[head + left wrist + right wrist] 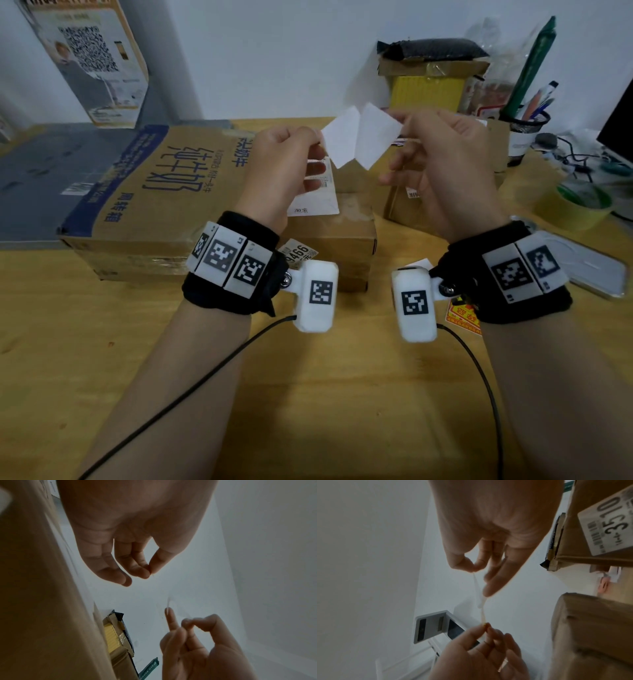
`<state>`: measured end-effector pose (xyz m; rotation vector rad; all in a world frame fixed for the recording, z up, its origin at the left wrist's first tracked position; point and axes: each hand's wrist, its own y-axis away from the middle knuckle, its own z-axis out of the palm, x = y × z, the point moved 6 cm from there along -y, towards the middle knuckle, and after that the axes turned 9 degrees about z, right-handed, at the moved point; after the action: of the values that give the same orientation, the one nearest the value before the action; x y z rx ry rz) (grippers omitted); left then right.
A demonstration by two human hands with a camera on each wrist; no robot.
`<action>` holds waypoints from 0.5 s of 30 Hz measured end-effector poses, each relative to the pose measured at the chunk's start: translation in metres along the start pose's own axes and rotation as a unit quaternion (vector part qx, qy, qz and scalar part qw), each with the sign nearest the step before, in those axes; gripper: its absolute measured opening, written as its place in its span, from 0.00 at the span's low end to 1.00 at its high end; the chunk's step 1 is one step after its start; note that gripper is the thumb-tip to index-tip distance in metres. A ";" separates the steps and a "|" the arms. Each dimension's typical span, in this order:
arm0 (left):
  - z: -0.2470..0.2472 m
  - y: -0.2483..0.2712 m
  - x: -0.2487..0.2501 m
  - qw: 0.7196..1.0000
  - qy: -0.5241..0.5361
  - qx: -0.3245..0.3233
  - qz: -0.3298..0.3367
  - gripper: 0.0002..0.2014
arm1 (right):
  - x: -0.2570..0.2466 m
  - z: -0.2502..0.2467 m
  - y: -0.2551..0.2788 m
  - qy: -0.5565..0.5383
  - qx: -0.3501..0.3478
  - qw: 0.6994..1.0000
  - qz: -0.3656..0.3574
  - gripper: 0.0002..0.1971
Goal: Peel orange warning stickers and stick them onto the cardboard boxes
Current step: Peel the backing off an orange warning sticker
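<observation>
- Left hand [286, 161]: raised above the desk, thumb and forefinger pinching the left white sheet [339, 138] at its edge; the other fingers are loosely curled.
- Right hand [442, 161]: raised at the same height, thumb and forefinger pinching the right white sheet [376, 135]; the other fingers are loosely spread below.
- 2 white sheets: blank sides face the head camera and they meet at a shared lower edge in a V. Which is the sticker and which the backing cannot be told; the right wrist view shows a yellowish tint on the strip near the left fingers.
- Large cardboard box [161, 192]: on the desk to the left, printed with blue characters.
- Small cardboard box [339, 240]: under the hands, taped, with a white shipping label on top.
- Third cardboard box [407, 202]: behind the right hand, mostly hidden.
- Orange sticker [462, 317]: lying flat on the desk [325, 394], partly hidden under the right wrist.
- Roll of tape [575, 205]: far right on the desk.
- Pen holder [524, 133]: at the right rear, holding pens.
</observation>
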<state>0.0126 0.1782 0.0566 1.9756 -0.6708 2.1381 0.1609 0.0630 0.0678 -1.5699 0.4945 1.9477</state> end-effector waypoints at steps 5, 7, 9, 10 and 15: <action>-0.002 -0.002 0.000 0.999 0.035 0.022 0.012 0.11 | -0.013 0.007 0.009 -0.065 -0.043 0.990 -0.116 0.13; 0.001 0.000 0.003 0.999 0.020 0.003 0.034 0.14 | -0.014 0.011 0.012 -0.043 -0.051 0.987 -0.144 0.12; 0.003 0.001 0.005 0.999 -0.002 -0.013 0.048 0.14 | -0.012 0.011 0.012 -0.036 -0.038 0.989 -0.139 0.10; 0.003 0.001 0.005 0.999 -0.011 -0.013 0.049 0.15 | -0.012 0.008 0.011 -0.036 -0.025 0.990 -0.133 0.08; -0.003 -0.001 0.003 0.999 -0.019 0.010 0.027 0.17 | -0.022 -0.007 0.012 0.081 0.055 0.984 -0.150 0.04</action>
<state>0.0103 0.1796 0.0596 2.0360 -0.7192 2.1516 0.1613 0.0447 0.0868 -1.6349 0.3962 1.5515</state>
